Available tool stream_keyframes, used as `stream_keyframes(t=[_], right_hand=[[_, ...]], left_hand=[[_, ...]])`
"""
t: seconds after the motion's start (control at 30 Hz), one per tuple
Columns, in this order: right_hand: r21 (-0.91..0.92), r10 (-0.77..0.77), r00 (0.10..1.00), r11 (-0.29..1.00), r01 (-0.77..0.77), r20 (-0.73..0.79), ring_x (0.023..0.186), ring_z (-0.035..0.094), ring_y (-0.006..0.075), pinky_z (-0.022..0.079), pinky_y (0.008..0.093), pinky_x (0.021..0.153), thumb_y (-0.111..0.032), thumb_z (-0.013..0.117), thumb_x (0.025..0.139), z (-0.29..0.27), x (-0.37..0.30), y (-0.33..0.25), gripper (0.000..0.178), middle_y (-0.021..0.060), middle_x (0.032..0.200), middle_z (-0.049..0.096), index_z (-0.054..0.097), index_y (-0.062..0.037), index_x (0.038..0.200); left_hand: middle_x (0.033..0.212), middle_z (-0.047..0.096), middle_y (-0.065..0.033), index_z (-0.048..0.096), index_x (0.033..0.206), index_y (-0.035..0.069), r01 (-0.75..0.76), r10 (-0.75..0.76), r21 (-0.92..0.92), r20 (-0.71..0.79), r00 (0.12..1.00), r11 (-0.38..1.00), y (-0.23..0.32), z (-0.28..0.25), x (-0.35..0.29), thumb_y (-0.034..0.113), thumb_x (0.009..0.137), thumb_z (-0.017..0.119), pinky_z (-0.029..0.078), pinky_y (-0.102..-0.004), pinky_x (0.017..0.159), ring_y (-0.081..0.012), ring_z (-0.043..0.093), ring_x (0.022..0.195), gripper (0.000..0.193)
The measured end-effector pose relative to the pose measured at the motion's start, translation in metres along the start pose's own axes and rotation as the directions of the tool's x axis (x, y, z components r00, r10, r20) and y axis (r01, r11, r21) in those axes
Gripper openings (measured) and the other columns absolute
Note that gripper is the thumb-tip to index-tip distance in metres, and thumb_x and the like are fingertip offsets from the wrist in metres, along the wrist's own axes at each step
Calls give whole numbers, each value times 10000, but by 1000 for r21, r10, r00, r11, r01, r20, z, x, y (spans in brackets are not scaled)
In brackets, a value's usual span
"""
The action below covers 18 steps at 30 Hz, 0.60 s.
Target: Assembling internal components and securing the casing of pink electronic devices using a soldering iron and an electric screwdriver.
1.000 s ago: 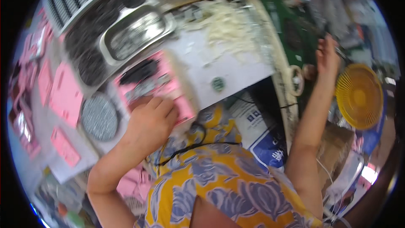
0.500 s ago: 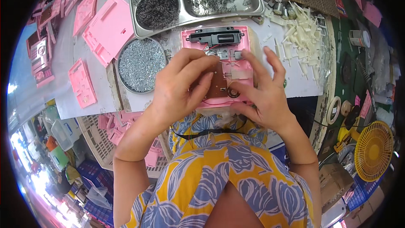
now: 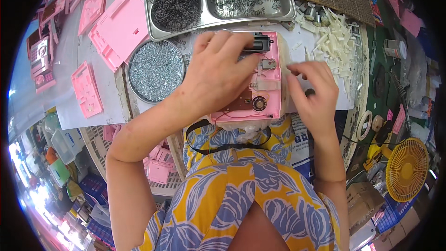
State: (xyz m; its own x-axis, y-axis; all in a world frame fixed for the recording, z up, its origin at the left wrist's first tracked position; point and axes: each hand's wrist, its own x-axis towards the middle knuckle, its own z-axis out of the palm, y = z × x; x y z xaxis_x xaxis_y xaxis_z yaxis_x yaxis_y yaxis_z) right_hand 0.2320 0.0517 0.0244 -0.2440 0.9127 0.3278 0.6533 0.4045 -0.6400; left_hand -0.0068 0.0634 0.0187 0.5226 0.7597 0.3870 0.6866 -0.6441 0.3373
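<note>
An open pink plastic housing [image 3: 274, 76] lies before me, with a brown circuit board [image 3: 231, 106], a small round speaker [image 3: 259, 103] and a metal motor-like part [image 3: 268, 64] inside. Across its far end sits a long black plastic part [image 3: 263, 43]. My left hand [image 3: 220, 69] reaches over the housing, fingers curled on that black part and thumb close below; it hides the part's left end and much of the board. Just off the housing's right edge, my right hand [image 3: 318, 88] is lifted, fingers bent and thumb apart. A dark spot by its thumb is unclear.
A steel tray [image 3: 160, 35] of springs stands at the far side. Left of the housing is a round dish of screws [image 3: 156, 71], with pink panels [image 3: 120, 27] beyond. White plastic pieces [image 3: 335, 42] lie at right. A yellow fan [image 3: 407, 169] stands lower right.
My left hand has moved from the board up to the black part. The right hand has left the speaker and gone right, off the housing. The housing sits slightly further right in view.
</note>
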Motion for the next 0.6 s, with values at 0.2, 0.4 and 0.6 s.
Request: stream_keyframes(t=[0.2,0.4,0.6], right_hand=[[-290,36,984,957,16,175,736,632,275,509,409,634,-224,776,780,13,28,-11,199,67,709,633,649,-78,733],[-363,112,972,931,-30,208,690,675,314,539,441,612,-203,745,767,15,31,-16,157,110,727,680,680,-62,746],[-326,210,896,942,-79,391,717,700,331,573,443,651,-237,775,742,7,49,-13,234,150,771,701,710,-21,804]], left_hand=[[1193,600,-64,748,1042,149,92,-89,58,-57,994,994,4,6,-11,182,762,792,381,-437,932,-261,571,1043,285],[1199,599,-62,754,1052,150,106,-102,55,-72,992,993,5,10,-14,189,776,785,364,-437,937,-261,567,1046,281],[1212,601,-66,754,1060,149,88,-82,92,-67,994,992,6,10,-14,191,773,785,363,-440,936,-259,570,1039,292]])
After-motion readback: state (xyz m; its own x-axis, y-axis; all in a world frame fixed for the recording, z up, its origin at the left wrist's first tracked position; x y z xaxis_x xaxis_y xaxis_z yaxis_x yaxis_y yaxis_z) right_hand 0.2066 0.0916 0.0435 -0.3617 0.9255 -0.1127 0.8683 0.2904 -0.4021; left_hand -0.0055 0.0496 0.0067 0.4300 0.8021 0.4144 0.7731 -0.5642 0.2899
